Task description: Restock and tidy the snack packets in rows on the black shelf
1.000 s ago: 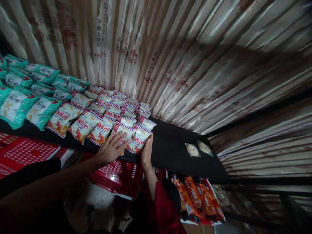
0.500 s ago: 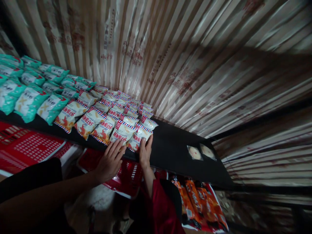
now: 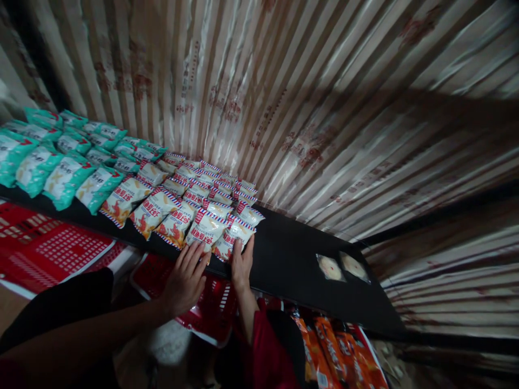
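Observation:
White snack bags with red lettering and striped edges stand in several rows on a black shelf. My left hand lies with fingers stretched out against the lower front of a front-row bag. On the right end of that row, my right hand rests its extended fingers along the lower right side of the last bag. Neither hand is wrapped around a bag. The palms face the bags and are hidden.
Teal snack bags fill the shelf's left part. Two small clear packets lie toward the right end. Red baskets sit below the front edge, and orange packages lie lower right. Pleated printed sheeting hangs behind.
The view has shifted slightly, so the shelf and bags appear a little lower and farther right. Both hands stay against the same front bags, and their arrangement looks nearly unchanged.

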Available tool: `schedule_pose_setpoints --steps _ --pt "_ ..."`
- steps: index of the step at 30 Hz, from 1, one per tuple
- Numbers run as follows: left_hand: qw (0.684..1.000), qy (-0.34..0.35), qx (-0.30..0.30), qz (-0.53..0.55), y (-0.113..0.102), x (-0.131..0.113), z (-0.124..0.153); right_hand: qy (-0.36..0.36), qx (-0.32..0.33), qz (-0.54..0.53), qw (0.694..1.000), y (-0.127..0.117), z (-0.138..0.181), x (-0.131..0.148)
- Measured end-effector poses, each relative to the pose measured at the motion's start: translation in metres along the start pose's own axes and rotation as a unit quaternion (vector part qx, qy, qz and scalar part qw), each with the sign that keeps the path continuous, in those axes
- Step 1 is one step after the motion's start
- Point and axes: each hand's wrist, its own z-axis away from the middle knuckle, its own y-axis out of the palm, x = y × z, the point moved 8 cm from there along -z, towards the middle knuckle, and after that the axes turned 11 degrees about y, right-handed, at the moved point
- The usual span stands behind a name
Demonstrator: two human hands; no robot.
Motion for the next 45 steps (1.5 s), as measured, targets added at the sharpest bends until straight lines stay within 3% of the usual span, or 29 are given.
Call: schedule_pose_setpoints --steps 3,7,12,24,29,34,40,45 --pt "1.0 -0.009 -0.007 0.002 -0.011 0.0 0.001 -0.002 -0.004 -0.016 1.0 -0.002 -0.001 -0.001" --pt "0.997 -0.063 -0.044 -0.023 -0.022 0.019 0.002 -0.01 -0.008 -0.023 1.0 -0.003 -0.002 -0.003" --pt "0.991 -0.104 -0.071 -0.048 -0.022 0.04 0.009 -0.015 -0.017 -0.01 1.0 -0.002 -0.004 -0.004" --pt "0.991 -0.07 -0.049 -0.101 -0.012 0.046 0.017 -0.033 -0.029 0.02 0.999 0.001 -0.006 0.001" --pt "0.992 -0.066 -0.056 -0.095 -0.023 0.037 0.018 -0.046 -0.034 0.001 0.998 -0.001 -0.003 0.003" --pt "0.996 -0.013 -0.015 -0.083 -0.019 0.025 0.017 -0.05 -0.043 0.01 0.998 0.0 0.001 0.009" --pt "0.996 -0.022 0.026 -0.083 -0.005 0.031 0.021 -0.05 -0.044 0.062 0.996 0.003 -0.002 0.008" --pt "0.996 -0.024 0.022 -0.078 -0.01 0.033 0.021 -0.055 -0.047 0.066 0.995 0.002 -0.004 0.004"
